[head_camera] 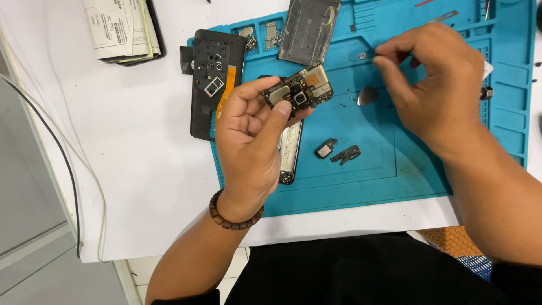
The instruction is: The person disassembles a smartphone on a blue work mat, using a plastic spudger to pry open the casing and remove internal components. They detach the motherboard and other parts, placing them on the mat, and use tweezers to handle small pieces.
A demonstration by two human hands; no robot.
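A white table (141, 141) carries a blue work mat (395, 169) in front of you. On the mat's left edge lies a black phone frame (212, 73) with an orange flex strip, and a dark back cover (307, 28) rests at the top. Your left hand (248, 147) is raised above the mat, fingers closed around a small phone circuit board (299, 90), held near its lower edge. Your right hand (435, 79) hovers over the mat's upper part, thumb and forefinger pinched narrow on something too small to make out. Two tiny loose parts (339, 152) lie on the mat between your arms.
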